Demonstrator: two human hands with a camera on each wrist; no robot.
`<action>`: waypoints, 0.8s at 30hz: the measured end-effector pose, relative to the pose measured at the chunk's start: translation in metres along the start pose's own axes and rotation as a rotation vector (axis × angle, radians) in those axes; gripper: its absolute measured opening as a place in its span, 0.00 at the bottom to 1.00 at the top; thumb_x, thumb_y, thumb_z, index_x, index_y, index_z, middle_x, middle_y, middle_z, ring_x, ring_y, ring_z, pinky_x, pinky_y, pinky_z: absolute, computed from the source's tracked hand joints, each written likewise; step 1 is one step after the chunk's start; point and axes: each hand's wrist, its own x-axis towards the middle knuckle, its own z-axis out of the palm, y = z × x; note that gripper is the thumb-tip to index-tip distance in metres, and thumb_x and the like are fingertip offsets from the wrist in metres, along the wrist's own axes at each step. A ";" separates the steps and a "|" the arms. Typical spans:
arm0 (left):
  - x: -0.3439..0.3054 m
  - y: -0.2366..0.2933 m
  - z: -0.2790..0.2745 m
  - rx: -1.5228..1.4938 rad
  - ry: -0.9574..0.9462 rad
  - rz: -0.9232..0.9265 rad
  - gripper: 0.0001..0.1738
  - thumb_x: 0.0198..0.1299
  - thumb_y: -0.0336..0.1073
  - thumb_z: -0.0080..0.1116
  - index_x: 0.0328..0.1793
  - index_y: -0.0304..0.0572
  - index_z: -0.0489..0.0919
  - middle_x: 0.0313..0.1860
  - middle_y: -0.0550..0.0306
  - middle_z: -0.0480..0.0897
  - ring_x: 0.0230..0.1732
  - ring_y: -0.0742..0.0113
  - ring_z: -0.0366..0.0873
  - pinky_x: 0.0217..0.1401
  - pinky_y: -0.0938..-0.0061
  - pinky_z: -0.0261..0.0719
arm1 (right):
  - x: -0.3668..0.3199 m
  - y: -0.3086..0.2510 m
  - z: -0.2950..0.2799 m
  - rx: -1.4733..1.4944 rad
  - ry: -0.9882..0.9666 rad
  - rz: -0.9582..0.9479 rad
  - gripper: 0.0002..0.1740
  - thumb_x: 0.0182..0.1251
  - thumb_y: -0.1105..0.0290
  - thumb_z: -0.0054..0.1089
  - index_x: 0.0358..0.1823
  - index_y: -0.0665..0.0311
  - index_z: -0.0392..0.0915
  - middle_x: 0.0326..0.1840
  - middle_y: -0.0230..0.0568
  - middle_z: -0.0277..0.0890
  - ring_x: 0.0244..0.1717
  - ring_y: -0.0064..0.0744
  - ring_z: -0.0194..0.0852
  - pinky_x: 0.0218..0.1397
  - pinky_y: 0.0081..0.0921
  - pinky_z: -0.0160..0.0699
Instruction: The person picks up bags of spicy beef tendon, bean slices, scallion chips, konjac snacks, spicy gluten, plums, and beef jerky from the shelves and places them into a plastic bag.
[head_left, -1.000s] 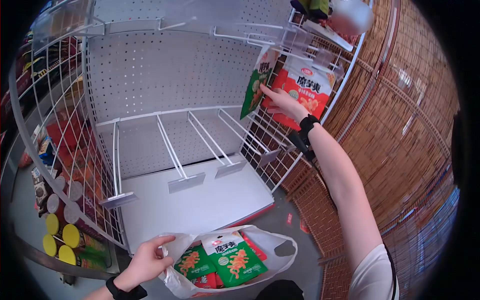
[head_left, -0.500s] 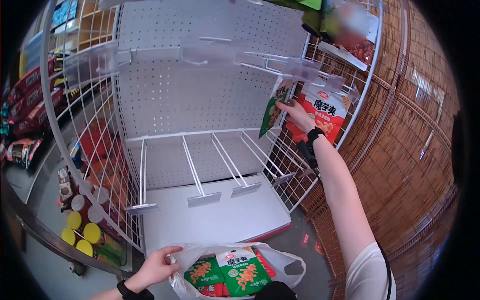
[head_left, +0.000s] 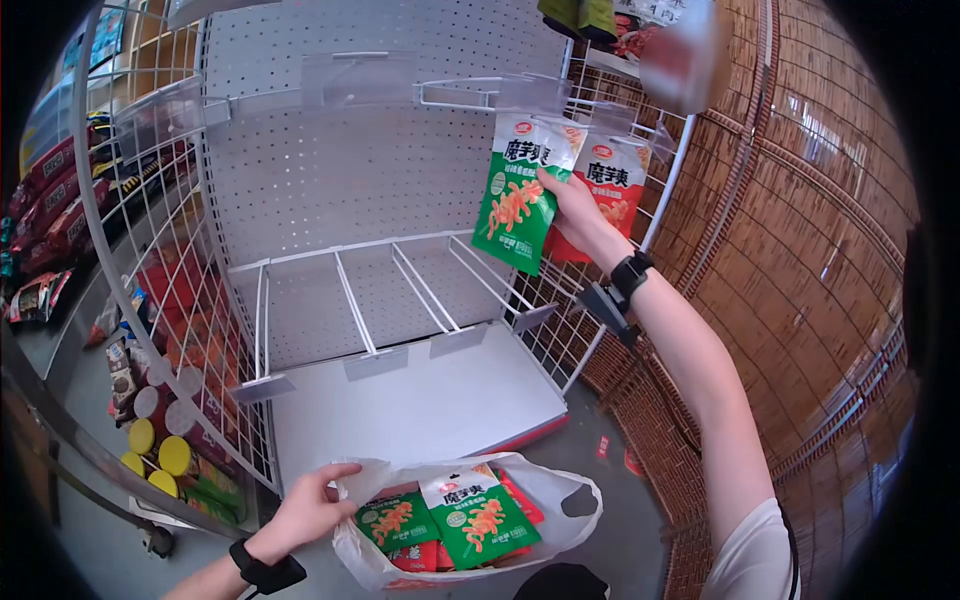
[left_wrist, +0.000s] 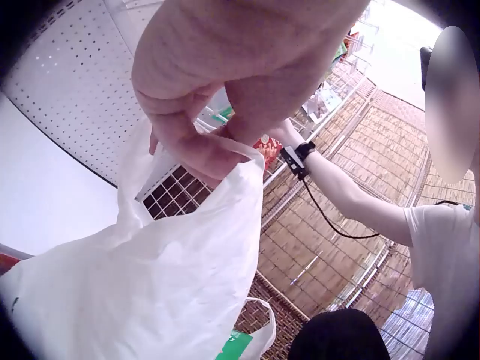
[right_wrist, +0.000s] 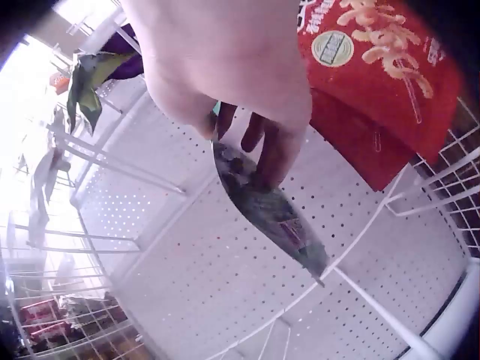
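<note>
In the head view my right hand (head_left: 580, 212) pinches the right edge of a green-and-white snack packet (head_left: 512, 205), whose printed front faces me. The right wrist view shows this packet (right_wrist: 262, 206) nearly edge-on, with fingers behind it. Its top is up by a hanging hook at the right of the rack. Just behind the hand hangs a red-and-white packet (head_left: 618, 165). Low in front, my left hand (head_left: 310, 512) grips the rim of a white plastic bag (left_wrist: 172, 270) between thumb and fingers. Inside lie green packets (head_left: 485, 525) and red packets (head_left: 418, 557).
White double-prong hooks (head_left: 355, 300) with clear tag holders jut from the perforated back panel (head_left: 320, 180). Below is a white base shelf (head_left: 400, 400). Wire grid sides (head_left: 185, 300) flank it. Yellow-lidded cans (head_left: 175, 455) stand at left; a woven screen (head_left: 830, 250) covers the right.
The green packet has turned from nearly edge-on to face me, with the right hand on its edge. The left hand keeps its grip on the bag; the head view has shifted.
</note>
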 end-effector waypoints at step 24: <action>-0.021 0.014 0.030 0.004 0.061 0.095 0.35 0.49 0.26 0.54 0.68 0.29 0.67 0.28 0.54 0.81 0.26 0.73 0.78 0.28 0.76 0.75 | -0.351 0.157 0.018 0.205 -0.450 1.150 0.19 0.75 0.64 0.51 0.61 0.66 0.68 0.54 0.41 0.77 0.52 0.28 0.79 0.54 0.30 0.82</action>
